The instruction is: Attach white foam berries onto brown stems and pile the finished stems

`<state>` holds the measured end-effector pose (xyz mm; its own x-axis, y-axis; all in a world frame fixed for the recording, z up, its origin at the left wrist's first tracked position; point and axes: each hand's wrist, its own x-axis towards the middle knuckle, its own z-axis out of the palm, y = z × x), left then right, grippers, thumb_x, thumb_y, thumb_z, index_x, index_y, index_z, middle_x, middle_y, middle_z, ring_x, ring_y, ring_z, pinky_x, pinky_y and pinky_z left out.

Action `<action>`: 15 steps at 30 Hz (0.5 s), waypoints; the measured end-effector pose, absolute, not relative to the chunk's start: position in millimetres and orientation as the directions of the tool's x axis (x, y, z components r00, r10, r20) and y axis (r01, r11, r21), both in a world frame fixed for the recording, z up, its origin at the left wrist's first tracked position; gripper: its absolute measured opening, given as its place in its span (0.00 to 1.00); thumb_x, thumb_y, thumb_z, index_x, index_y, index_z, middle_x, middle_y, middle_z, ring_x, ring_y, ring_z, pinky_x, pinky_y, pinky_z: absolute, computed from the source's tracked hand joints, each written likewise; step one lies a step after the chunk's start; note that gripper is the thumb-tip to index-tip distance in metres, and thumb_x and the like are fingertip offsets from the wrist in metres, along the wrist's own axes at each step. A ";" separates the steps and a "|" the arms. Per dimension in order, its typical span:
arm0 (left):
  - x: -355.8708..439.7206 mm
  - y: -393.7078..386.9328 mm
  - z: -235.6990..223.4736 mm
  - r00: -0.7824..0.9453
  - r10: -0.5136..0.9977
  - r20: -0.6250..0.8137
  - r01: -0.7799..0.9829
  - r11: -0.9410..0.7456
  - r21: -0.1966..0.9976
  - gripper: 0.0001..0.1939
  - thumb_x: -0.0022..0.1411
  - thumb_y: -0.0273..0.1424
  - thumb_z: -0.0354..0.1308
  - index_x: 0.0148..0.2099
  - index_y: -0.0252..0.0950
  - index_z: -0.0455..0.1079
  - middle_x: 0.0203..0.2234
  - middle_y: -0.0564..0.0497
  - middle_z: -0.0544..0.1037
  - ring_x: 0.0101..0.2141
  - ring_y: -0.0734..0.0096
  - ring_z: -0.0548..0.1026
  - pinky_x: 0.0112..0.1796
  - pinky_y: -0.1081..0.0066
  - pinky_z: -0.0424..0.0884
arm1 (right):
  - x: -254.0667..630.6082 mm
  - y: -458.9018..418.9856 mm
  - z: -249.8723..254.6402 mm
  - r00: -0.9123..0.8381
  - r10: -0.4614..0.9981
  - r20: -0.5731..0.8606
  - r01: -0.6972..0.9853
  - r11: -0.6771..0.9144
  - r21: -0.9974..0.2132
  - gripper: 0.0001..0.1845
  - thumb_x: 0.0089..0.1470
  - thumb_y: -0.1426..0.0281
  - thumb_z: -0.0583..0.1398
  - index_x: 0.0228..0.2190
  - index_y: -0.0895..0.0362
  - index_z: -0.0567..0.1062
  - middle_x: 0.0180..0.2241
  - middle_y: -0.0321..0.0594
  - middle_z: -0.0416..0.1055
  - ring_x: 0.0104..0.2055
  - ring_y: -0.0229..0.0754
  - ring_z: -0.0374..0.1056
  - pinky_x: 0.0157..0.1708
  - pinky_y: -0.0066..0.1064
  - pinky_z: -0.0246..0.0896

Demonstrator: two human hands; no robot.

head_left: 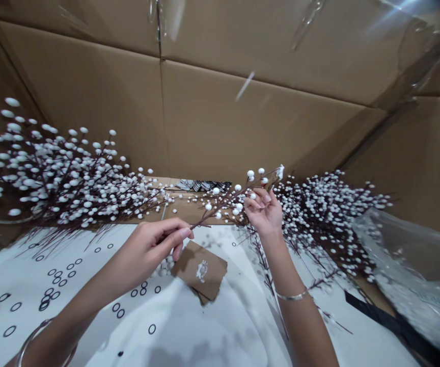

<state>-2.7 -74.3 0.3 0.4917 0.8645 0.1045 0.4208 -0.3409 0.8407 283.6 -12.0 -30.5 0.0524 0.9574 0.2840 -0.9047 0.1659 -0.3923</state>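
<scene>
I'm holding a single white berry spray (225, 206) across the middle of the frame, its dark stem running between my hands. My left hand (155, 245) is closed, with the thumb and fingers pinched around the lower end of the stem. My right hand (264, 211) is half open, its fingers (256, 201) curled up against the twigs near the top of the spray. I can't tell whether it's actually gripping them. A thin metal bangle (291, 295) sits on my right wrist, and another (38, 341) shows on my left at the bottom left.

Below my left hand, a small kraft card tag (200, 270) with a white emblem lies on a white sheet printed with black rings (90, 316), beside a few loose white berries (164, 267). A large bunch of berry sprays (52, 173) fills the left of the frame, and another (323, 219) sits just past my right hand. A clear plastic bag (399, 265) lies at the right, in front of the cardboard box wall (159, 117).
</scene>
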 end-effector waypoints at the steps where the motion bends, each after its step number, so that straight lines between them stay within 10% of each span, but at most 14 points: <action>1: -2.8 -74.4 0.7 0.493 0.864 0.103 0.421 -0.340 0.841 0.18 0.69 0.43 0.48 0.37 0.37 0.71 0.22 0.54 0.70 0.22 0.76 0.63 0.22 0.75 0.55 | 283.8 -11.8 -30.5 0.046 0.956 0.290 -0.905 0.162 -0.393 0.04 0.60 0.76 0.56 0.35 0.55 0.68 0.18 0.27 0.57 0.18 0.29 0.53 0.19 0.19 0.56; 15: -3.3 -74.7 2.2 0.490 0.865 0.109 0.428 -0.348 0.834 0.17 0.69 0.43 0.48 0.37 0.37 0.71 0.22 0.54 0.71 0.22 0.76 0.62 0.22 0.75 0.55 | 287.3 -11.0 -29.7 0.037 0.956 0.292 -0.897 0.160 -0.412 0.02 0.60 0.75 0.56 0.35 0.57 0.68 0.18 0.26 0.55 0.18 0.28 0.53 0.19 0.18 0.55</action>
